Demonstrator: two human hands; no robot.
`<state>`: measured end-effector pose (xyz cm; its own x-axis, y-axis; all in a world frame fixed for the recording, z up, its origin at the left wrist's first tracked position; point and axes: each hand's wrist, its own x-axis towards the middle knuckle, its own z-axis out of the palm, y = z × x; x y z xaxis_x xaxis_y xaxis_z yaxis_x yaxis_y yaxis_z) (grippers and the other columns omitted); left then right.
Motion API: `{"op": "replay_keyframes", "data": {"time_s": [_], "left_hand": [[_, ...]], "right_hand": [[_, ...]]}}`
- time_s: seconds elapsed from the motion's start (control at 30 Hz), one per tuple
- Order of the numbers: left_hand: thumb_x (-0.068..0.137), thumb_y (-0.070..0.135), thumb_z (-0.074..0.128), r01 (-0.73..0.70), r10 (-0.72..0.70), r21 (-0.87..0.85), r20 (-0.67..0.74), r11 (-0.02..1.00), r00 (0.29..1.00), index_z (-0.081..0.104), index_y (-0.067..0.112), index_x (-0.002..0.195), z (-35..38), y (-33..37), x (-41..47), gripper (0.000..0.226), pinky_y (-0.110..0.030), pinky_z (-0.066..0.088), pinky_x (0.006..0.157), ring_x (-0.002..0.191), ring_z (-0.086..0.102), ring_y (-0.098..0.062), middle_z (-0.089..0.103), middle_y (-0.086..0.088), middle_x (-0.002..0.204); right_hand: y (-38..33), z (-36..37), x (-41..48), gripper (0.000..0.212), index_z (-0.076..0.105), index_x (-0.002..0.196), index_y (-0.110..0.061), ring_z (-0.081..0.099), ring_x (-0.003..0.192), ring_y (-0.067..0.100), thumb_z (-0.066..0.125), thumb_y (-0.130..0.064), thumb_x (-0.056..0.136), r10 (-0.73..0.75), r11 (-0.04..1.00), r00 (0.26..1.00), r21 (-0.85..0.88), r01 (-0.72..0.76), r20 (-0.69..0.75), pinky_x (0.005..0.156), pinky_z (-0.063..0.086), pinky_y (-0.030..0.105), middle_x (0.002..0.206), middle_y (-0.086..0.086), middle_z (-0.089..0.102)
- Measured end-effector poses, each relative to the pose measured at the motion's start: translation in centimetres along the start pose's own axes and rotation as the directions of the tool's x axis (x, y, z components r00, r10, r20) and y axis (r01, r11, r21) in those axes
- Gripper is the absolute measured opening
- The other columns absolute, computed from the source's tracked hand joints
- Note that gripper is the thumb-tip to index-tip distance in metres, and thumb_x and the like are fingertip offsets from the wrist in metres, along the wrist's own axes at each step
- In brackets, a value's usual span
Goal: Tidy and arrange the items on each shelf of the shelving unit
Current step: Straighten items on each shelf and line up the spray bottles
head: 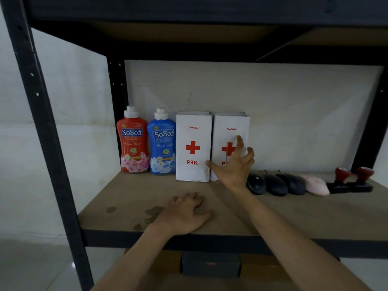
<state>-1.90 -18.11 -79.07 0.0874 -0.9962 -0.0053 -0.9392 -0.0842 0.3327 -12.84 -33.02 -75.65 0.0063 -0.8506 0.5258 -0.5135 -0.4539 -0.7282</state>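
Along the back of the wooden shelf [130, 198] stand a red SoSoft bottle [133, 141], a blue SoSoft bottle [162, 143] and two white P3K first-aid boxes, the left box [193, 147] and the right box [230, 127], side by side. My right hand [235, 162] is spread against the front of the right box, fingers apart, gripping nothing. My left hand [184, 215] lies flat on the shelf near its front edge, holding nothing. To the right of the boxes lie three dark computer mice [276, 184], a pink mouse [316, 184] and two red-topped stamps [350, 181].
Black metal uprights [42, 122] frame the shelf at left and right, and an upper shelf [199, 32] hangs overhead. A dark box [211, 264] sits on the shelf below. A white wall lies behind.
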Motion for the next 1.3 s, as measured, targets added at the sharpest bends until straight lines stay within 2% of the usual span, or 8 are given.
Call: {"op": "replay_keyframes", "data": {"time_s": [0.1,0.23,0.33,0.43,0.57,0.7,0.97,1.3], "left_hand": [[0.092,0.074,0.035,0.009,-0.009,-0.015,0.006,1.0,1.0,0.03,0.031,0.155,-0.3,0.4,-0.1,0.077,-0.042,0.01,0.122,0.15,0.017,-0.017,0.02,0.004,0.165],[0.09,0.077,0.036,-0.019,0.02,-0.057,0.013,0.998,1.0,0.029,0.03,0.155,-0.1,2.4,-0.1,0.08,-0.038,0.013,0.122,0.15,0.017,-0.016,0.019,0.005,0.165],[0.091,0.076,0.037,-0.076,0.078,-0.059,0.046,0.995,0.996,0.027,0.03,0.156,0.6,5.3,0.1,0.08,-0.036,0.011,0.12,0.15,0.014,-0.015,0.016,0.007,0.165],[0.092,0.075,0.036,-0.132,0.136,-0.051,0.068,0.99,0.988,0.025,0.03,0.156,1.8,8.1,0.7,0.079,-0.038,0.009,0.121,0.151,0.011,-0.014,0.014,0.007,0.165],[0.092,0.075,0.033,-0.176,0.175,-0.005,0.08,0.984,0.981,0.021,0.029,0.157,3.1,10.2,1.7,0.081,-0.04,0.004,0.122,0.151,0.009,-0.014,0.012,0.006,0.166],[0.089,0.08,0.03,-0.155,0.153,0.01,0.085,0.988,0.984,0.016,0.032,0.158,3.6,10.7,2.5,0.085,-0.043,0.003,0.122,0.151,0.006,-0.011,0.008,0.008,0.166],[0.089,0.081,0.023,-0.123,0.111,0.073,0.142,0.99,0.984,0.005,0.04,0.158,3.8,10.9,2.9,0.082,-0.041,-0.004,0.121,0.151,-0.004,-0.011,-0.004,0.012,0.166],[0.089,0.08,0.027,-0.095,0.084,0.081,0.131,0.992,0.988,0.007,0.037,0.158,3.7,11.7,3.1,0.084,-0.044,-0.002,0.122,0.152,-0.001,-0.013,0.0,0.01,0.167]], "right_hand": [[0.5,-1.7,0.0,0.093,0.028,0.148,-0.026,0.027,0.134,0.032,0.083,-0.043,0.075,0.007,0.999,1.0,0.039,-0.006,-0.028,0.106,0.037,0.046,0.146,0.015,0.025],[1.8,-5.6,0.6,0.044,0.056,0.128,-0.019,0.05,0.119,0.026,0.071,-0.03,0.088,0.011,0.995,0.999,0.099,-0.016,0.051,0.093,0.046,0.032,0.124,0.01,0.05],[3.2,-9.4,1.6,0.026,0.065,0.111,-0.026,0.057,0.111,0.025,0.069,-0.033,0.087,-0.051,0.989,0.991,-0.131,0.067,0.12,0.089,0.043,0.034,0.112,0.002,0.063],[4.4,-12.8,2.7,0.028,0.064,0.111,-0.038,0.046,0.121,0.026,0.067,-0.042,0.083,0.012,0.854,0.923,-0.484,0.191,0.384,0.099,0.029,0.044,0.121,-0.004,0.061],[6.6,-13.6,3.1,0.043,0.059,0.119,-0.042,0.047,0.124,0.023,0.07,-0.053,0.079,0.047,0.801,0.788,-0.495,0.337,0.613,0.111,0.013,0.06,0.124,-0.011,0.061],[8.4,-12.7,3.3,0.049,0.057,0.126,-0.039,0.048,0.129,0.02,0.071,-0.051,0.081,-0.043,0.817,0.803,-0.442,0.371,0.595,0.114,0.001,0.067,0.134,-0.011,0.059],[8.8,-12.2,4.3,0.044,0.058,0.121,-0.039,0.05,0.126,0.02,0.072,-0.05,0.08,-0.085,0.817,0.796,-0.415,0.4,0.6,0.113,0.002,0.071,0.13,-0.01,0.059],[9.2,-11.7,5.1,0.048,0.054,0.131,-0.037,0.048,0.13,0.021,0.068,-0.047,0.086,-0.099,0.807,0.811,-0.43,0.404,0.576,0.114,0.001,0.069,0.137,-0.007,0.057]]}}
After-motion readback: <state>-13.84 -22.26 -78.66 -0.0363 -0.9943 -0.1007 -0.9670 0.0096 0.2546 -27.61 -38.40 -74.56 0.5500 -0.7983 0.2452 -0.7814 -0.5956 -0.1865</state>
